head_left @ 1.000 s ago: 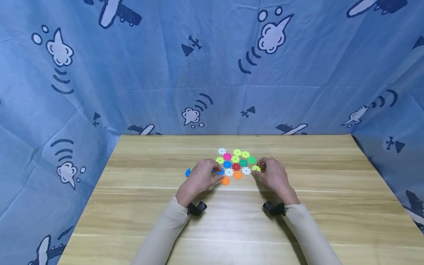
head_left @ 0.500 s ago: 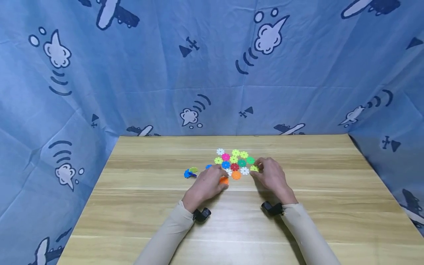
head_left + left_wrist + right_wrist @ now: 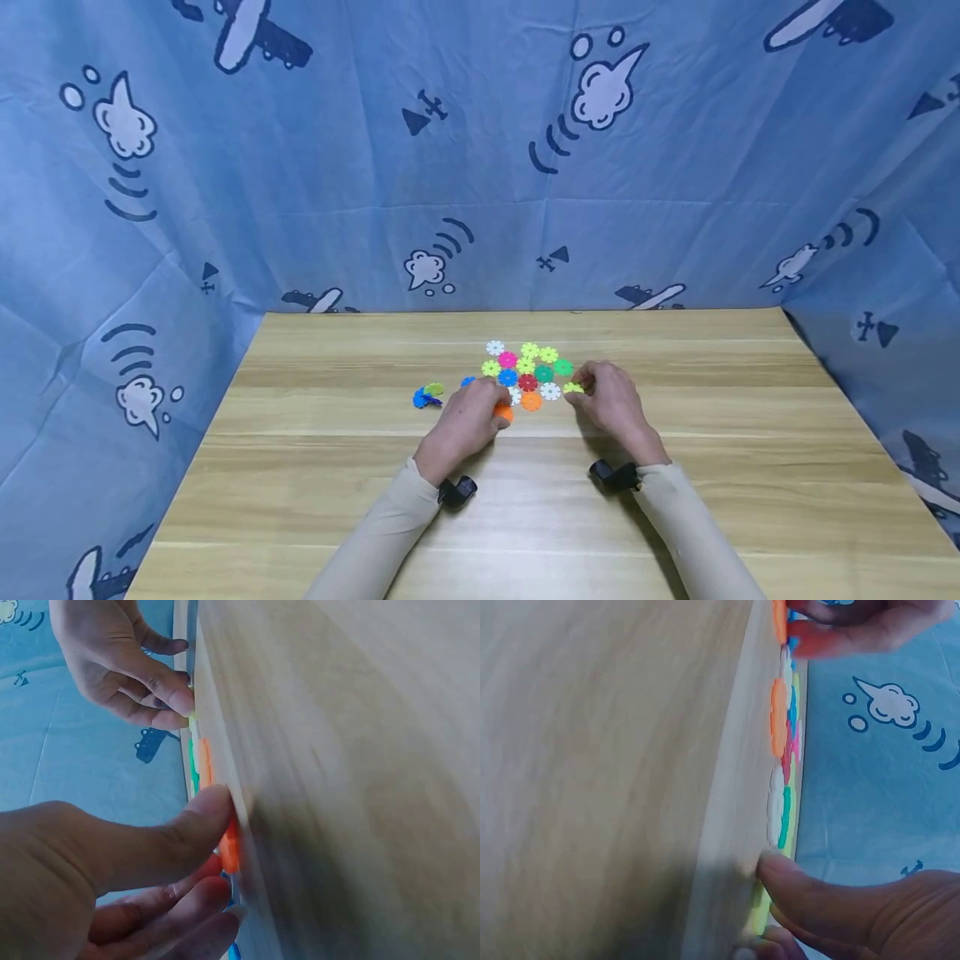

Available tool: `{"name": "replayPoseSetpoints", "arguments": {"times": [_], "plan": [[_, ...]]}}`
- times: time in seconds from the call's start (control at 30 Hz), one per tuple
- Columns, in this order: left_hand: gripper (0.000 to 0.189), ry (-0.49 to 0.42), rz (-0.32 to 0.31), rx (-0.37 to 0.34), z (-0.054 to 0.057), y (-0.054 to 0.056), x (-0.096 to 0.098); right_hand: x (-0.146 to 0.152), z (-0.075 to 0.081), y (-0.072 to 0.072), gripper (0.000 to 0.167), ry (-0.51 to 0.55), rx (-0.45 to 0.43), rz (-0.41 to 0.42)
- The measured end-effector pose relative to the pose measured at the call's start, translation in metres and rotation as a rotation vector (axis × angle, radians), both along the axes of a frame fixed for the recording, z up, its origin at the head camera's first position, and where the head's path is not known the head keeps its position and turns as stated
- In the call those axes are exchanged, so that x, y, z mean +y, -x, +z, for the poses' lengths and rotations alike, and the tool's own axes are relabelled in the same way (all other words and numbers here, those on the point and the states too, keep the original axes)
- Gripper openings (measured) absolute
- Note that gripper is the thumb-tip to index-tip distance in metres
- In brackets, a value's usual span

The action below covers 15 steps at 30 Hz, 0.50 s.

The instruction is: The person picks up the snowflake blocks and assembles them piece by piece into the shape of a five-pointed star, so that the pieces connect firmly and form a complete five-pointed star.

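My left hand [image 3: 467, 417] is at the near left side of a cluster of notched, flower-shaped plastic discs. Its thumb and fingers pinch the edges of an orange disc [image 3: 505, 412] lying on the table; the left wrist view shows the thumb against this orange disc [image 3: 229, 853]. At the cluster's right end, my right hand [image 3: 611, 406] pinches a yellow-green disc [image 3: 573, 387] between thumb and fingers, low at the tabletop. Between the hands lie a second orange disc [image 3: 531, 402], a white disc [image 3: 551, 392] and a red disc [image 3: 528, 382]. Another white disc is partly hidden by the left fingers.
Behind them lie more discs, among them a pink disc [image 3: 507, 360] and a green disc [image 3: 563, 367]. Left of the left hand sits a small group with a blue disc [image 3: 420, 398]. A patterned blue curtain [image 3: 480, 167] borders the wooden table [image 3: 315, 467].
My left hand has moved from beside a blue disc toward me, onto the near orange disc, uncovering the small group at left. The right hand stays at the yellow-green disc. The view has shifted slightly.
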<state>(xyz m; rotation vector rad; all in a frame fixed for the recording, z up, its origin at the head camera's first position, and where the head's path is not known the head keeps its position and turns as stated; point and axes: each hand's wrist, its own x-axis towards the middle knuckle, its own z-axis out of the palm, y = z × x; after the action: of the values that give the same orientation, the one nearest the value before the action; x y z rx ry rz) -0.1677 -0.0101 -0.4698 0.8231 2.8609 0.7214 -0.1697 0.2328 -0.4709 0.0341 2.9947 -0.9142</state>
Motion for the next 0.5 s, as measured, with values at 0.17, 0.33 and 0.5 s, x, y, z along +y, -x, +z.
{"name": "replayPoseSetpoints", "arguments": {"times": [0.17, 0.33, 0.5], "plan": [[0.028, -0.080, 0.035, -0.046, -0.0008, 0.0006, -0.0002, -0.0008, 0.0005, -0.0013, 0.021, 0.043, -0.046, -0.026], [0.024, -0.084, 0.044, -0.045, -0.0007, 0.0016, -0.0009, 0.0004, 0.0030, -0.0019, 0.026, 0.036, -0.054, -0.041], [0.010, -0.067, 0.007, -0.046, -0.0023, 0.0024, -0.0024, 0.0039, 0.0071, -0.0024, 0.029, 0.020, -0.069, -0.061]]}}
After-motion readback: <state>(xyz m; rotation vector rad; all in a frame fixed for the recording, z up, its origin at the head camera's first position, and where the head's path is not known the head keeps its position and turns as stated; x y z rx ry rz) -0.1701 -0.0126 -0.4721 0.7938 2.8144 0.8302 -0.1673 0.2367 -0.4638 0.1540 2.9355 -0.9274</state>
